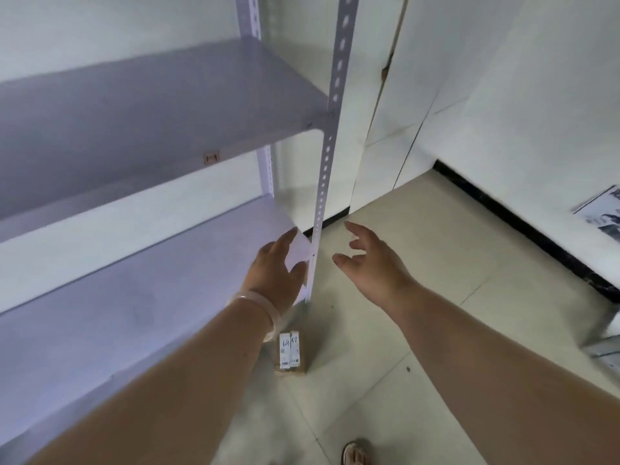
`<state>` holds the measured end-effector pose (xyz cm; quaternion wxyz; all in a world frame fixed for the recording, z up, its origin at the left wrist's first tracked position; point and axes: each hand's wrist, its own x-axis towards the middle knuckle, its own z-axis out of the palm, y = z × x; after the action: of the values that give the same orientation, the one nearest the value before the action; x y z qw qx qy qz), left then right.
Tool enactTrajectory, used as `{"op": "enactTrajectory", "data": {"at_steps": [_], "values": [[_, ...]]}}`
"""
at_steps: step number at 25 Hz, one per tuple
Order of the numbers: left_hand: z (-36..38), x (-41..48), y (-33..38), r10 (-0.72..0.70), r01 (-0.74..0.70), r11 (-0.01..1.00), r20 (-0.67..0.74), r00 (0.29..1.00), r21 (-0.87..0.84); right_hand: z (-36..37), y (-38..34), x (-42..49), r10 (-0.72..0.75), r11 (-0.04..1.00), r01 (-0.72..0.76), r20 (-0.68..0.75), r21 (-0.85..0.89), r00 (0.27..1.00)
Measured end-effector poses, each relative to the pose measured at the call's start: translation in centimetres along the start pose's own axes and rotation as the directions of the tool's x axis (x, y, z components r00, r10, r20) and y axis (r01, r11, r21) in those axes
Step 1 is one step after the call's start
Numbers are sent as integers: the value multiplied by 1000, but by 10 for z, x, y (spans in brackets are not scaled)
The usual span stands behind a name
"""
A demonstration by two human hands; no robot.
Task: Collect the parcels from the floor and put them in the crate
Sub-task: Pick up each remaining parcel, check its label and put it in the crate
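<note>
A small brown parcel point(290, 354) with two white labels on top lies on the tiled floor, at the foot of the shelf rack's front post. My left hand point(273, 273), with a pale bracelet on the wrist, grips the front corner of the lower shelf point(134, 297). Its fingers are hidden behind the corner and its thumb lies over the edge. My right hand point(372, 260) hovers above the floor to the right of the post, fingers spread and holding nothing. Both hands are well above the parcel. No crate is in view.
The white metal rack has a perforated post point(327, 146) and a bare upper shelf point(151, 112). White walls with a black skirting point(523, 223) close off the corner. A printed sheet point(602, 213) hangs at the right. A grey object point(604, 347) sits at the right edge. My foot point(355, 454) is below.
</note>
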<state>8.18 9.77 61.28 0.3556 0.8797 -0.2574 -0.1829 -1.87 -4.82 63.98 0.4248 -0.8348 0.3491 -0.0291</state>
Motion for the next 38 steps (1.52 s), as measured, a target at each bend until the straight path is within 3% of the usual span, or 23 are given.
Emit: {"op": "enactTrajectory", "data": {"at_steps": [4,10,13,18,23,26,29,38], "values": [[61,14,-81,-157,157,988,14,987,2,57,84,41,104,993,-97,121,-60,987],[178,44,-203,-258,256,966,50,965,41,170,218,93,150,984,-118,252,-135,956],[228,66,-268,-286,286,957,6,958,55,227,276,125,175,978,-138,267,-154,947],[343,74,-391,-359,336,927,137,923,165,344,379,160,192,976,-142,347,-164,918],[412,74,-472,-453,430,887,130,882,169,427,465,166,250,965,-202,359,-165,899],[437,79,-497,-496,476,865,126,859,158,452,495,174,327,945,-296,340,-141,882],[457,84,-511,-581,592,806,182,793,-6,472,505,177,355,932,-352,409,-87,840],[462,64,-483,-581,601,783,158,799,-160,457,491,165,271,962,-255,397,-94,877]]}}
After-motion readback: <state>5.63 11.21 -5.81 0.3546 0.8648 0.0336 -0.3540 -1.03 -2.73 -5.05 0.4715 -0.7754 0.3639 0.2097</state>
